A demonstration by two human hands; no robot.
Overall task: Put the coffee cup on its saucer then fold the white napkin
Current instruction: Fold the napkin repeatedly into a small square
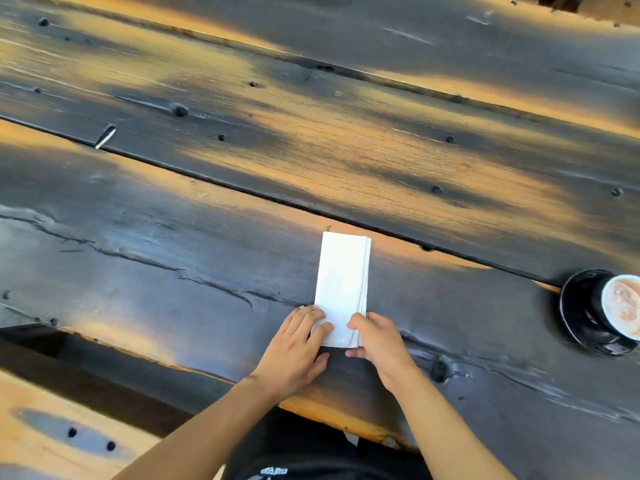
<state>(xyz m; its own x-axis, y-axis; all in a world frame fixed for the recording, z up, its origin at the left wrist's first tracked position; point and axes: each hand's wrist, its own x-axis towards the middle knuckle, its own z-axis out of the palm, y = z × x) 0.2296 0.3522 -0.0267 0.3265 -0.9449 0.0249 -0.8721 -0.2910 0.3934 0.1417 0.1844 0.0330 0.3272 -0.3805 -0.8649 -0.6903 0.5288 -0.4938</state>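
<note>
A white napkin [343,278] lies on the dark wooden table as a narrow folded strip, its layered edges along the right side. My left hand [298,344] rests fingers-down on its near left corner. My right hand [375,341] pinches the near right corner between thumb and fingers. At the far right edge, a coffee cup [623,304] full of milky coffee stands on a black saucer [575,306]; the cup is cut off by the frame.
The table [242,150] is made of rough, dark-stained planks with gaps and knots. Its near edge [346,420] runs just under my forearms. A wooden bench [52,427] sits lower left. A small white sliver [105,136] lies far left.
</note>
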